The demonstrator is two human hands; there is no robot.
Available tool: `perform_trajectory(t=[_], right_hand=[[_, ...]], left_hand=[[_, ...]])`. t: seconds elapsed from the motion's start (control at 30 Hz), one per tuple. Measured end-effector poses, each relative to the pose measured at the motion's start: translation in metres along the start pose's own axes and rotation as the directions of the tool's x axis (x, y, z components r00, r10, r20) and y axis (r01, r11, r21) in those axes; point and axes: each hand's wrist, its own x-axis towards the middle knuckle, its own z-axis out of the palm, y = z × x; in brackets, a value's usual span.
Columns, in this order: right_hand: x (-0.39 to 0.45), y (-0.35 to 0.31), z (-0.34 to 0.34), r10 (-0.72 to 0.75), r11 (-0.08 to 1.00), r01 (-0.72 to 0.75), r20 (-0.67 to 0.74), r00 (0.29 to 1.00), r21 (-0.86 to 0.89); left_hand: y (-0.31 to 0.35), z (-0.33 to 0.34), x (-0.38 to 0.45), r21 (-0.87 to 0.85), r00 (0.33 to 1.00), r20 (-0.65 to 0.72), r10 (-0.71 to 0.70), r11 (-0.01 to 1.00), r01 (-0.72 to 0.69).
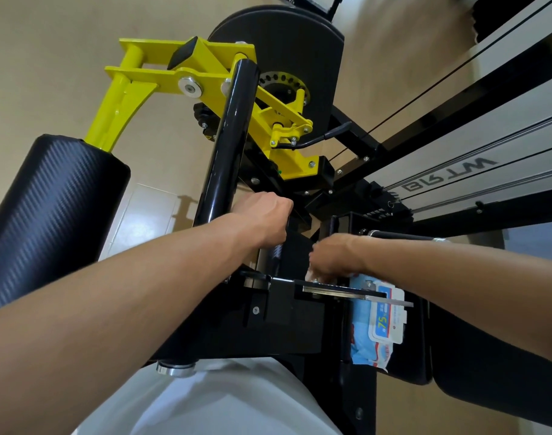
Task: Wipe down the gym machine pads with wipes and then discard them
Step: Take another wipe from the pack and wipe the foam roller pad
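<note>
A black roller pad [55,211] with a woven texture sits at the left on a yellow arm [127,98]. A blue and white wipes pack [381,324] lies on a black pad [488,372] at the lower right, partly behind a metal bar. My right hand [334,257] is at the pack's top end, fingers curled down and pinching a white wipe [310,275] whose edge shows under them. My left hand [262,219] is curled over a black part of the machine frame, next to the glossy black tube [230,136]; its fingertips are hidden.
The grey weight-stack housing [456,171] with cables runs diagonally at the right. A black disc cover [284,42] and a lever [331,133] stand behind the yellow linkage. Tan floor lies beyond the machine. My white shirt fills the bottom edge.
</note>
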Motion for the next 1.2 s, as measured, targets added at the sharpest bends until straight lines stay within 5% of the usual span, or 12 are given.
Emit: perform_trajectory(t=[0.23,0.47,0.67,0.8,1.03,1.2], right_hand=[[0.002,0.043,-0.013,0.278,0.953,-0.295,-0.197,0.94,-0.064],[0.005,-0.007,0.007,-0.103,0.994,0.102,0.039,0.994,0.029],[0.007,0.044,-0.01,0.116,0.981,-0.136,-0.15,0.982,-0.136],[0.005,0.047,-0.004,-0.003,0.988,-0.008,-0.074,0.997,-0.154],[0.007,0.037,-0.001,0.09,0.975,-0.068,-0.096,0.991,0.212],[0.015,0.035,0.005,0.107,0.971,-0.074,-0.135,0.985,0.227]], left_hand=[[0.0,0.001,0.001,0.019,1.0,0.008,-0.001,1.0,0.001],[0.0,0.001,0.001,0.022,1.0,-0.001,-0.003,1.0,0.003],[-0.001,0.0,0.001,0.024,1.0,0.013,-0.005,1.0,0.005],[0.0,0.0,0.0,0.022,1.0,0.011,-0.007,1.0,0.006],[0.0,-0.003,0.0,0.022,1.0,0.018,0.0,1.0,0.0],[0.0,-0.004,-0.001,0.015,1.0,0.025,0.004,1.0,-0.005]])
